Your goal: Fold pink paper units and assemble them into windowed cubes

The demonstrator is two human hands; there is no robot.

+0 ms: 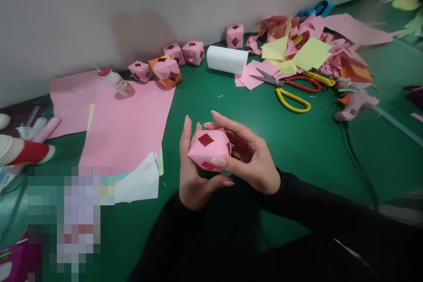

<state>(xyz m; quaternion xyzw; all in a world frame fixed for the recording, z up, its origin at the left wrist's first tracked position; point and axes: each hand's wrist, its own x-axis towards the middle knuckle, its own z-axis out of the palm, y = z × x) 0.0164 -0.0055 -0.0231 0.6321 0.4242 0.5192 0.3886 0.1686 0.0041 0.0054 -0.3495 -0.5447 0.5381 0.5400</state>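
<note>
A pink folded-paper cube (pixel 214 139) with dark red diamond-shaped openings is held between both hands above the green table. My left hand (pixel 194 180) cups it from the left and below, fingers up along its side. My right hand (pixel 251 156) grips it from the right, thumb across the near face and fingers over the far side. The underside of the cube is hidden by my hands. Similar pink paper cubes (pixel 193 53) stand along the wall, with one pink and orange cube (pixel 165 72) among them.
Red-and-yellow-handled scissors (pixel 291 88) lie at right, near a glue gun (pixel 355 103) with a cord. Paper scraps (pixel 307 48) pile up behind. A white roll (pixel 227 58) lies by the wall. Pink sheets (pixel 128 123), a small bottle (pixel 117 83) and a red-and-white cup (pixel 26 150) are at left.
</note>
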